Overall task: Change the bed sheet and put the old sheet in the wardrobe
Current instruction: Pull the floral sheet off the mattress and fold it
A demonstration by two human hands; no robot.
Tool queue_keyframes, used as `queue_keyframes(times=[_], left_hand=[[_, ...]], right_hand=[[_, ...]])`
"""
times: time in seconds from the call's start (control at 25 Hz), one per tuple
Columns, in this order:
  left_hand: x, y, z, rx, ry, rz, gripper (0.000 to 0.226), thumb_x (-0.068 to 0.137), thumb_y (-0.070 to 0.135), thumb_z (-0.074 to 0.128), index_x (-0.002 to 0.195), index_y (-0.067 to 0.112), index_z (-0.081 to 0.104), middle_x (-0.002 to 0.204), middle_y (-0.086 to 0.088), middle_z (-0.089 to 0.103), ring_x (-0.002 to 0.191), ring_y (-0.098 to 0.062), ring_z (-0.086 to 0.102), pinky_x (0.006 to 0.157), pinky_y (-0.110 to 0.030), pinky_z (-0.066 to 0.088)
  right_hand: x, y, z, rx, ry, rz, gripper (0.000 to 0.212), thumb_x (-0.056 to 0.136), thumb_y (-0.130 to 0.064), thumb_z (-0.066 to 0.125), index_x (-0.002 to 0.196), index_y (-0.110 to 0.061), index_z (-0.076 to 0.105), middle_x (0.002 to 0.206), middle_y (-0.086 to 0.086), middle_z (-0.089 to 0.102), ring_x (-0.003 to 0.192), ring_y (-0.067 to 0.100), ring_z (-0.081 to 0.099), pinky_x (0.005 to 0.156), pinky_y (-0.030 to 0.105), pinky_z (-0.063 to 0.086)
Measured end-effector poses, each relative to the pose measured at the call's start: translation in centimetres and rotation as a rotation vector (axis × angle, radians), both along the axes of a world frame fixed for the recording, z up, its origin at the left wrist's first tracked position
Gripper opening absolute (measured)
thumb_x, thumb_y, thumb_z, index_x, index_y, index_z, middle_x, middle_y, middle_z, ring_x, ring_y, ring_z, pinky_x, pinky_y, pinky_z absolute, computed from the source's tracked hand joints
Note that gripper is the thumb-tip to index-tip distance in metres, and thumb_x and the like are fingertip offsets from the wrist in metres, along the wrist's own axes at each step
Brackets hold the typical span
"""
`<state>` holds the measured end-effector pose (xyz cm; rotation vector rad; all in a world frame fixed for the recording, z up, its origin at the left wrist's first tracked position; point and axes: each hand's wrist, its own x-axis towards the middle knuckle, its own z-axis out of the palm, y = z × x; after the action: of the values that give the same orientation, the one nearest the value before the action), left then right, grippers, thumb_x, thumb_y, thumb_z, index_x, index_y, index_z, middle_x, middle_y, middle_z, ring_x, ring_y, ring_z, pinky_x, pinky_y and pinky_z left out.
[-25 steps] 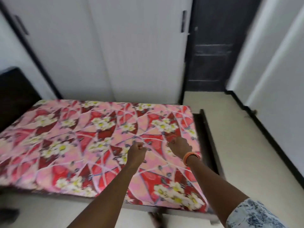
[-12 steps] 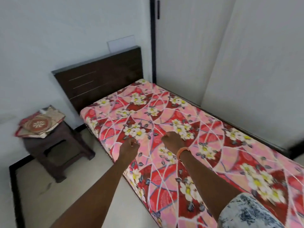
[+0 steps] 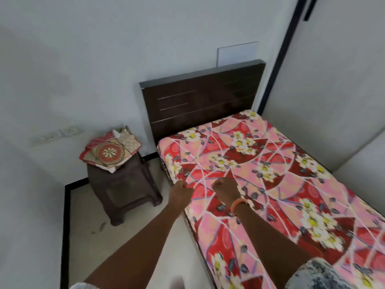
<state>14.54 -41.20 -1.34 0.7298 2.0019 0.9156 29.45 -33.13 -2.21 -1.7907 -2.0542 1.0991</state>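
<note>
A pink and red sheet with white flowers (image 3: 281, 184) covers the mattress of a bed with a dark wooden headboard (image 3: 204, 97). A folded patterned sheet (image 3: 110, 152) lies on a brown plastic stool (image 3: 123, 190) to the left of the bed. My left hand (image 3: 180, 192) is a fist held over the bed's left edge. My right hand (image 3: 225, 189), with an orange band at the wrist, is a fist held above the sheet. Neither hand holds anything that I can see.
White wardrobe doors (image 3: 333, 80) with a dark frame stand behind the bed on the right. A wall socket (image 3: 69, 130) sits above the stool. Pale floor lies between the stool and the bed, with a black skirting line on the left.
My view has swung left from the foot of the bed to its head, bringing the stool and headboard nearer the centre. Both fists kept their pose in front of me.
</note>
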Motion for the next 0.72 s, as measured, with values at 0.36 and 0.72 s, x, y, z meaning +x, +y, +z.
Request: queue_keyframes(times=[0.36, 0.72], left_hand=[[-16.6, 16.1, -5.7, -0.202, -0.023, 0.046, 0.020, 0.083, 0.011, 0.060, 0.067, 0.012, 0.048, 0.063, -0.014, 0.046, 0.061, -0.026, 0.049, 0.058, -0.035, 0.035], [-29.7, 38.1, -21.8, -0.392, 0.034, 0.072, 0.033, 0.091, 0.023, 0.066, 0.117, 0.011, 0.050, 0.109, -0.009, 0.060, 0.105, -0.031, 0.061, 0.087, -0.040, 0.052]], right_hand=[[-18.8, 17.4, -8.5, -0.104, 0.050, 0.018, 0.008, 0.088, -0.012, 0.058, 0.092, -0.009, 0.063, 0.103, 0.016, 0.068, 0.100, 0.033, 0.062, 0.077, 0.030, 0.041], [-34.3, 37.4, -26.8, -0.037, -0.140, 0.130, 0.044, 0.095, -0.019, 0.054, 0.135, -0.001, 0.046, 0.131, 0.020, 0.050, 0.111, 0.038, 0.057, 0.093, 0.045, 0.048]])
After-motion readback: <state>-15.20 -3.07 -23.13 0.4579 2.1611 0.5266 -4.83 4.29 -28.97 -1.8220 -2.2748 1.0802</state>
